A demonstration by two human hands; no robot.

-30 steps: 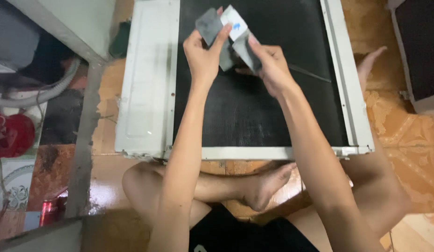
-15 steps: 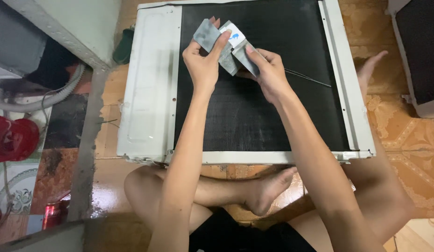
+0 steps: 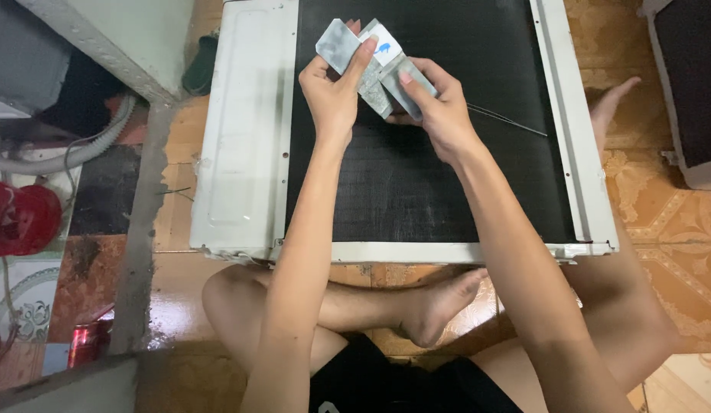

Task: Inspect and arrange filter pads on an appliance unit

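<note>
Grey metal pieces [image 3: 370, 65], one bearing a white sticker, are held above the black mesh face of a white-framed appliance panel [image 3: 248, 153] lying on the tiled floor [image 3: 646, 229]. Head view: left hand [image 3: 332, 88] pinches the upper piece; right hand [image 3: 436, 107] is clamped on the lower ones. A thin wire [image 3: 508, 121] lies on the mesh beside them.

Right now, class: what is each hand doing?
Left hand: closed on the grey metal piece.
Right hand: closed on the same piece's other end.
</note>
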